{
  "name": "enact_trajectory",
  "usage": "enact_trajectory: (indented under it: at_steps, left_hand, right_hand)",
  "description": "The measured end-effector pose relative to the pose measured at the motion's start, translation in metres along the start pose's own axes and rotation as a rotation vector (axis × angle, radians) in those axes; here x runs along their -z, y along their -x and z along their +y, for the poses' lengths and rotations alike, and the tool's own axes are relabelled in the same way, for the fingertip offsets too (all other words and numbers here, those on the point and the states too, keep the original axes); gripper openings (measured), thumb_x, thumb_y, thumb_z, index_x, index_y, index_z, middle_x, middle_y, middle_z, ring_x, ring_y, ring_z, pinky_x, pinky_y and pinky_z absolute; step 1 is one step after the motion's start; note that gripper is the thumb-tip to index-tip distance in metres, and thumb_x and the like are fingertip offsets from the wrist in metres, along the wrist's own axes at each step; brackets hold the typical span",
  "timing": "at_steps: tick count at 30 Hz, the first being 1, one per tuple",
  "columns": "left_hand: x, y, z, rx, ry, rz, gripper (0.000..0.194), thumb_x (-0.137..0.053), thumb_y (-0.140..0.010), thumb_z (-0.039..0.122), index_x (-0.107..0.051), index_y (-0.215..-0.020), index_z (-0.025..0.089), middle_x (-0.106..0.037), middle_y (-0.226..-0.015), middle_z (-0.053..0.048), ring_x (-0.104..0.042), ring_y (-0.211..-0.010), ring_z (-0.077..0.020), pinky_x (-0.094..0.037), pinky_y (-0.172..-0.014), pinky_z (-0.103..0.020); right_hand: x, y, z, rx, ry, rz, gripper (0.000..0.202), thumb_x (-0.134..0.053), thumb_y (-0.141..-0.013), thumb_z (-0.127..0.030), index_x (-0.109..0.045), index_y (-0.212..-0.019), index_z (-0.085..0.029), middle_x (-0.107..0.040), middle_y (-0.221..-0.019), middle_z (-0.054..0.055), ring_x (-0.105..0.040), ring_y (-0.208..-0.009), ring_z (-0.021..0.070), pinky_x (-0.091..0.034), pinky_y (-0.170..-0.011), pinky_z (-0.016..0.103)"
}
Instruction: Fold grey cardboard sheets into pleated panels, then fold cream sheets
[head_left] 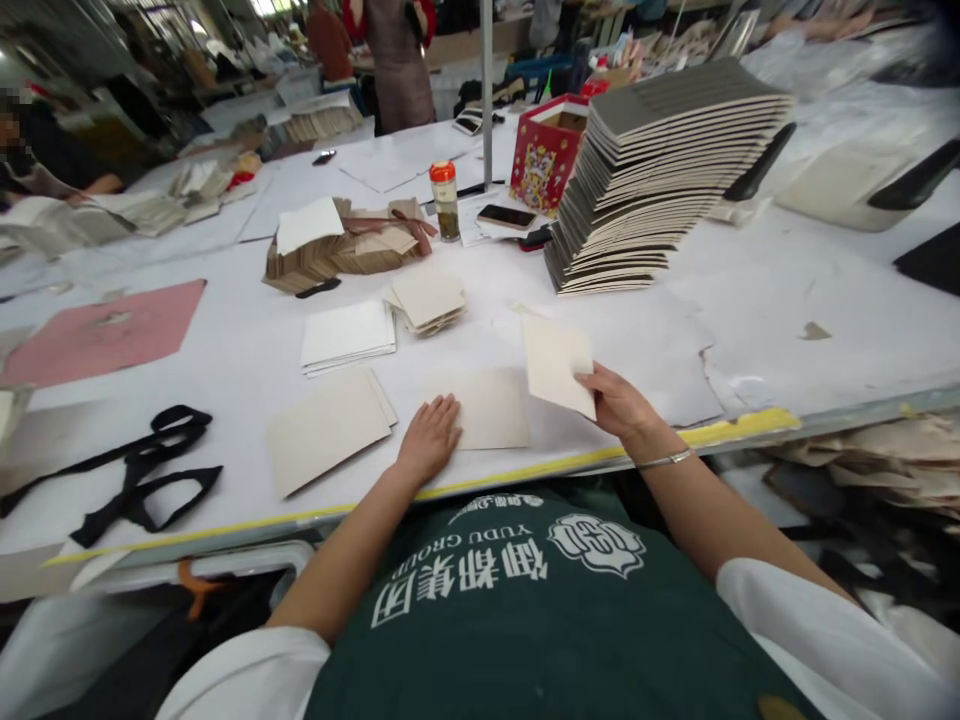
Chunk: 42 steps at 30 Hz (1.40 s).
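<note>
My left hand (431, 438) lies flat, its fingertips on the left edge of a cream rectangular sheet (493, 410) on the white-covered table. In my right hand (616, 402) a smaller cream piece of card (556, 362) is pinched by its right edge, raised and tilted beside that sheet. To the left of my left hand rest larger beige boards (326, 430), overlapping. Beyond them are a small stack of white sheets (349, 333) and an uneven stack of cream cards (429, 298).
A tall leaning stack of dark-topped boards (660, 170) stands at right, near a red box (547, 150). Phone (507, 216), orange-lidded jar (445, 202) and brown bundles (337, 250) lie farther back. Black strips (139, 470) and a pink sheet (112, 330) are left. People work beyond.
</note>
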<state>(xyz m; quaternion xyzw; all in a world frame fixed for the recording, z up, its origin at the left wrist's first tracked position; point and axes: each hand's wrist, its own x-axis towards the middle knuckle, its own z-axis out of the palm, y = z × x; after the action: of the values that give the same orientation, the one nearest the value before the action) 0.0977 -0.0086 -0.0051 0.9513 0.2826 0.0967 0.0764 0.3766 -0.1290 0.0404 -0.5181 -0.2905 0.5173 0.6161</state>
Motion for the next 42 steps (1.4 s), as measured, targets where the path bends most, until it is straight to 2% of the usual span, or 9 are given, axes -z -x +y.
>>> enact_trajectory:
  at_steps: [2, 4, 8, 10, 15, 17, 26, 32, 42]
  left_hand:
    - [-0.008, 0.010, -0.001, 0.059, -0.031, -0.018, 0.041, -0.038, -0.088, 0.028, -0.043, -0.127, 0.015, -0.043, -0.135, -0.012, -0.035, -0.127, -0.0232, -0.029, -0.104, -0.045]
    - [-0.004, 0.014, -0.002, 0.098, 0.023, 0.057, 0.040, -0.036, -0.089, 0.026, -0.043, -0.126, 0.015, -0.046, -0.132, -0.011, -0.039, -0.124, -0.0211, -0.033, -0.102, -0.043]
    - [0.018, 0.028, -0.001, 0.198, 0.151, 0.443, 0.036, -0.032, -0.089, 0.020, -0.045, -0.123, 0.016, -0.055, -0.121, -0.011, -0.048, -0.115, -0.0178, -0.038, -0.099, -0.040]
    - [0.024, 0.042, 0.003, 0.159, 0.176, 0.505, 0.033, -0.034, -0.088, 0.018, -0.049, -0.118, 0.018, -0.057, -0.117, -0.010, -0.050, -0.111, -0.0180, -0.040, -0.097, -0.040]
    - [0.011, 0.072, 0.013, -0.018, 0.101, 0.211, 0.035, -0.036, -0.084, 0.012, -0.053, -0.115, 0.016, -0.058, -0.115, -0.011, -0.051, -0.109, -0.0199, -0.044, -0.094, -0.039]
    - [0.005, 0.075, 0.013, -0.029, 0.057, 0.155, 0.036, -0.037, -0.084, 0.011, -0.054, -0.115, 0.014, -0.057, -0.117, -0.013, -0.050, -0.111, -0.0210, -0.043, -0.096, -0.039]
    - [0.002, 0.076, 0.012, -0.016, 0.056, 0.112, 0.039, -0.037, -0.085, 0.015, -0.052, -0.120, 0.015, -0.055, -0.122, -0.012, -0.048, -0.115, -0.0221, -0.040, -0.100, -0.042]
    - [0.001, 0.077, 0.013, -0.022, 0.042, 0.133, 0.037, -0.037, -0.084, 0.015, -0.054, -0.116, 0.013, -0.055, -0.121, -0.013, -0.049, -0.115, -0.0220, -0.042, -0.098, -0.041]
    - [-0.001, 0.077, 0.013, -0.015, 0.059, 0.145, 0.035, -0.037, -0.084, 0.014, -0.055, -0.114, 0.012, -0.055, -0.121, -0.013, -0.049, -0.115, -0.0218, -0.040, -0.100, -0.041]
  right_hand:
    - [0.002, 0.009, 0.006, -0.024, 0.017, 0.012, 0.042, -0.062, -0.065, -0.035, -0.056, -0.103, -0.019, -0.066, -0.101, 0.007, -0.062, -0.088, 0.0231, -0.050, -0.075, 0.035]
    - [-0.003, 0.012, 0.012, -0.058, 0.050, 0.005, 0.041, -0.062, -0.066, -0.036, -0.056, -0.102, -0.019, -0.066, -0.101, 0.007, -0.062, -0.088, 0.0230, -0.050, -0.075, 0.036]
    - [-0.021, 0.007, 0.021, -0.032, 0.102, 0.030, 0.041, -0.064, -0.068, -0.039, -0.053, -0.102, -0.020, -0.067, -0.098, 0.004, -0.062, -0.082, 0.0198, -0.050, -0.074, 0.035]
    - [-0.030, 0.003, 0.024, -0.015, 0.136, 0.010, 0.042, -0.065, -0.068, -0.041, -0.052, -0.102, -0.020, -0.067, -0.097, 0.004, -0.062, -0.082, 0.0191, -0.050, -0.076, 0.035]
    - [-0.054, -0.008, 0.033, 0.005, 0.208, -0.082, 0.041, -0.063, -0.071, -0.042, -0.052, -0.104, -0.020, -0.066, -0.098, 0.003, -0.060, -0.085, 0.0183, -0.049, -0.077, 0.034]
    - [-0.064, -0.013, 0.039, 0.027, 0.245, -0.085, 0.040, -0.062, -0.071, -0.041, -0.051, -0.103, -0.019, -0.065, -0.098, 0.003, -0.060, -0.085, 0.0179, -0.049, -0.077, 0.033]
    - [-0.075, -0.027, 0.061, 0.030, 0.432, -0.136, 0.034, -0.058, -0.072, -0.041, -0.051, -0.097, -0.019, -0.064, -0.096, 0.003, -0.058, -0.086, 0.0185, -0.049, -0.077, 0.033]
    - [-0.073, -0.027, 0.071, 0.074, 0.587, -0.062, 0.032, -0.056, -0.074, -0.041, -0.052, -0.099, -0.021, -0.064, -0.092, 0.002, -0.058, -0.085, 0.0189, -0.049, -0.076, 0.034]
    - [-0.072, -0.027, 0.071, 0.092, 0.602, -0.073, 0.032, -0.055, -0.075, -0.041, -0.052, -0.100, -0.020, -0.064, -0.092, 0.003, -0.059, -0.083, 0.0187, -0.049, -0.075, 0.034]
